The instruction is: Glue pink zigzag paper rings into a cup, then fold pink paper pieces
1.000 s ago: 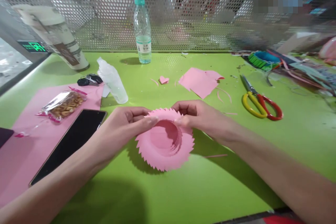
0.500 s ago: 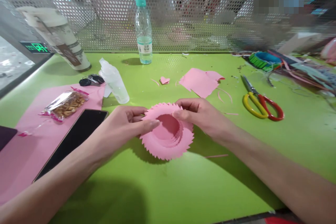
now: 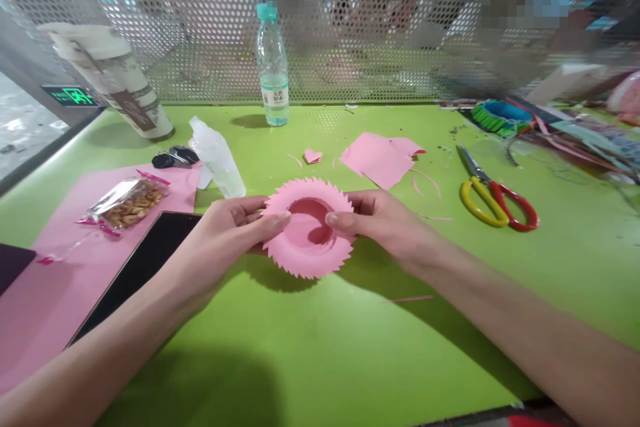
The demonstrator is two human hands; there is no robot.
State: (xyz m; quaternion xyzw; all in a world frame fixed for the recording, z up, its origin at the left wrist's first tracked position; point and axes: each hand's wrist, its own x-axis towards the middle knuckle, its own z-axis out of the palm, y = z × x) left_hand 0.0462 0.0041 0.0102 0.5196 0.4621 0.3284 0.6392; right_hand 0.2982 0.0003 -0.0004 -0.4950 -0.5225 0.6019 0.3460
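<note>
The left hand and right hand gripped the saw-toothed pink paper piece from opposite sides, over the green table; scissors lay farther right, near pink scraps.

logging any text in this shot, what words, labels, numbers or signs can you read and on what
"天然好水": bottle label.
Green sign, far left: running-figure symbol; its lettering is too blurred to read.
Tall cup: markings too blurred to read.
</note>
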